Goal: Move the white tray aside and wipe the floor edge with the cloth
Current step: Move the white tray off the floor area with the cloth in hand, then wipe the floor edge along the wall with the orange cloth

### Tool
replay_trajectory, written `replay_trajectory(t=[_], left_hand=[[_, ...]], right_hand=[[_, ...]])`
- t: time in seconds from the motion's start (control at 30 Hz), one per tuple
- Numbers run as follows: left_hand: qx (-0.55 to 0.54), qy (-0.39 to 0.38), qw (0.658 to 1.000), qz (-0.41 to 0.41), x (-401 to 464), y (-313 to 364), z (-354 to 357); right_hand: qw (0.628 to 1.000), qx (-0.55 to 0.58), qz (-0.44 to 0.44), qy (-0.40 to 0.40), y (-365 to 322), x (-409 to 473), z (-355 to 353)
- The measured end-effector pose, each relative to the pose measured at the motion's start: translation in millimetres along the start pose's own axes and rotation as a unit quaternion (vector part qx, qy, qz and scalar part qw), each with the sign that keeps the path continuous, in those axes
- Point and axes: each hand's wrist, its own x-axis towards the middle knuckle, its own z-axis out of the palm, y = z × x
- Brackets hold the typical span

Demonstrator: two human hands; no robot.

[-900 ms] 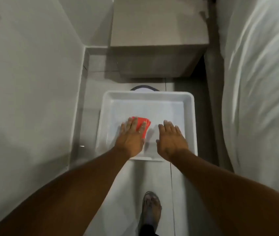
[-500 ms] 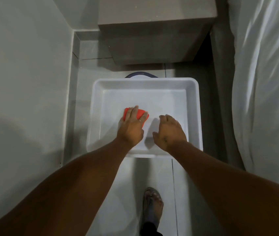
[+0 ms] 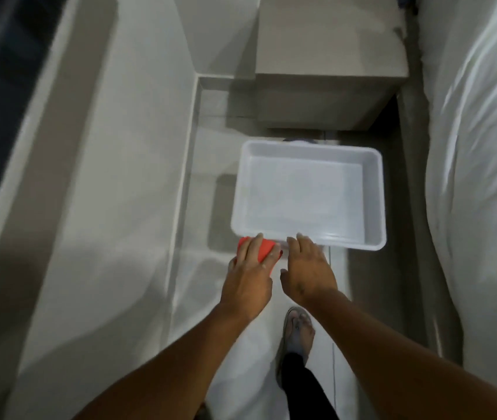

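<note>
White tray point(image 3: 307, 195) sits on floor betw wall skirting & bed point(image 3: 480, 177); R hand point(image 3: 309, 268) fingers spread on its near rim, L hand point(image 3: 250, 274) pinching red cloth point(image 3: 263, 253) at near-left corner; best slide tray bedward w/ flat even push; no writing visible.

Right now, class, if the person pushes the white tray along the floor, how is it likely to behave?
The white tray looks like thin, empty plastic, so it is probably light and should slide easily on the smooth floor tiles. Its low walls and wide flat base make tipping unlikely. A push at one corner may well swing it round.
</note>
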Motion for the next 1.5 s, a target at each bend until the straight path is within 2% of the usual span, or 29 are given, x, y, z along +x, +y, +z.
replay_trajectory(t=[0.13,0.3,0.47,0.57,0.73,0.83,0.9,1.03,1.1,1.2,1.3,1.4,1.5], left_hand=[[0.023,-0.029,0.998,-0.055,-99,-64,21],[0.053,-0.072,0.993,-0.075,-170,-152,95],[0.08,-0.117,0.985,-0.101,-195,-216,195],[0.1,-0.133,0.981,-0.103,-206,-246,257],[0.139,-0.065,0.98,-0.128,-214,-295,329],[0.163,-0.032,0.977,-0.134,-213,-321,359],[0.141,-0.022,0.982,-0.123,-216,-337,377],[0.088,0.019,0.989,-0.12,-220,-349,396],[0.074,0.059,0.988,-0.122,-204,-351,398],[0.052,0.121,0.983,-0.125,-145,-359,389],[0.09,0.159,0.974,-0.132,-100,-366,384],[0.095,0.175,0.972,-0.123,-132,-359,396],[0.089,0.173,0.973,-0.126,-177,-353,407]], right_hand=[[0.999,-0.001,0.015,-0.044,-54,-52,76],[0.995,-0.007,0.003,-0.101,-85,-72,196],[0.994,-0.024,-0.017,-0.103,-66,-61,302],[0.988,-0.063,-0.026,-0.138,-30,-50,355],[0.987,-0.088,-0.059,-0.124,17,-16,420],[0.993,-0.071,-0.07,-0.057,42,26,443],[0.992,-0.079,-0.095,-0.018,52,58,456],[0.979,-0.171,-0.093,-0.067,69,103,482],[0.978,-0.168,-0.107,-0.062,74,117,489],[0.975,-0.158,-0.154,0.012,74,130,495],[0.957,-0.163,-0.208,0.118,86,140,510],[0.94,-0.16,-0.238,0.186,92,144,517],[0.94,-0.149,-0.231,0.204,93,142,517]])
